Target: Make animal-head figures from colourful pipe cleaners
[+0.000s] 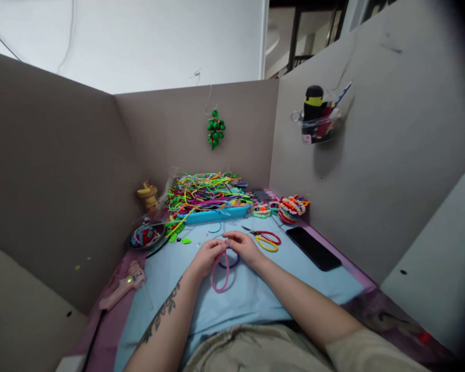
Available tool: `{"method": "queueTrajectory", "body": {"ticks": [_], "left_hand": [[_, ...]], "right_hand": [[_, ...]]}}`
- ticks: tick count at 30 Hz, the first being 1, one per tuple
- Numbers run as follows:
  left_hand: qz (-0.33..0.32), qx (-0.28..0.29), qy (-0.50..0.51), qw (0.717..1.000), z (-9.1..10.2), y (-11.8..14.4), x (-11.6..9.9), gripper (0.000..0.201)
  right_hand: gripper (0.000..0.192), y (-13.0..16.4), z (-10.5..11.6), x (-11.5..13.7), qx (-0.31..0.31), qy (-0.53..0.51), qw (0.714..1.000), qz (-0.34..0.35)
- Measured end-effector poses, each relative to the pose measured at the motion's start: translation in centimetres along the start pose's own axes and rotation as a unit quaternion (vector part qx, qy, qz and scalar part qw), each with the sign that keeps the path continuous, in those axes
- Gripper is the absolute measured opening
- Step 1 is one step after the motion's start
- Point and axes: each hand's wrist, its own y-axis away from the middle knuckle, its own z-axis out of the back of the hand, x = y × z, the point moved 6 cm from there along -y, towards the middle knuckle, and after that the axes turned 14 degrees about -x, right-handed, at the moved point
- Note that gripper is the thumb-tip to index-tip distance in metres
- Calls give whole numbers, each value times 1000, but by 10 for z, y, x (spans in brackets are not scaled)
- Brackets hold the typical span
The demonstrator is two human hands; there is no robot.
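My left hand (209, 255) and my right hand (245, 249) meet over the blue cloth, fingertips pinched together. Between them is a pink pipe cleaner (228, 271) bent into a long loop that hangs toward me. A purple pipe cleaner (232, 265), also curved into a loop, joins it at the fingertips. My fingers hide the spot where the two strands meet. Scissors (266, 240) with red and yellow handles lie just beyond my right hand. Small green pieces (186, 241) rest on the cloth past my left hand.
A blue tray (217, 214) heaped with colourful pipe cleaners (205, 191) stands at the back. To the right lie a black phone (313, 248) and a striped fuzzy ornament (290, 209). On the left are a glue gun (124, 285) and a dark bowl (147, 236). Grey panels surround the table.
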Motion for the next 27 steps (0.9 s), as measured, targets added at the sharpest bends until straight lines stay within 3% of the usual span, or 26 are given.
{"method": "queueTrajectory", "body": {"ticks": [6,13,19,21,24,27], "left_hand": [[32,19,-13,999,-5,4,2,30],[64,26,-5,998,-3,4,8,32],[49,33,-4,998,-4,3,6,33],[36,10,3,999,-2,1,3,39],[8,-49,-3,999,8,-4,-2,49],[-95,-95,-88,987,17,-8,-13,43]], "right_hand": [[18,1,3,8,21,48,998,31],[21,3,4,12,38,37,999,12],[21,1,7,12,32,55,998,24],[22,-5,15,10,3,58,998,38],[24,-18,41,2,-111,22,993,38],[27,-30,72,-8,-229,-31,972,35]]}}
